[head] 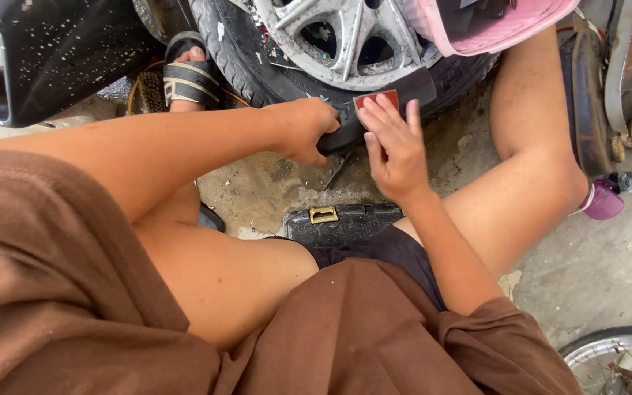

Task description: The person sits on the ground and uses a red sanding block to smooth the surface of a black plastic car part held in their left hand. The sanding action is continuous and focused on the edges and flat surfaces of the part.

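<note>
Head camera footage is centred on a strip of black rubber inner tube (385,99), which is laid across the lower tread of a car tyre (239,62) standing on the concrete floor (594,263). A small red patch (376,98) is seen lying on the strip, just above the fingertips of the right hand. The right hand (393,146) is spread flat and open, with its fingers (389,113) pressed on the rubber at the lower edge of the patch; nothing is enclosed by it. The left hand (305,130) is curled shut around the left end of the rubber strip, which is pinched against the tyre. A dark metal tool (336,170), too small to be identified, is seen on the floor just below the two hands. A black case with a brass clasp (341,219) is placed on the floor between the person's bare knees. Inside the tyre a silver alloy wheel (341,36) is visible, and a pink plastic tub (495,25) is rested against its upper right part. A striped sandal (190,73) is worn on the foot at the tyre's left side. A purple bottle (605,199) is found beside the right knee, and a spoked bicycle wheel (616,358) is seen at the lower right corner.
</note>
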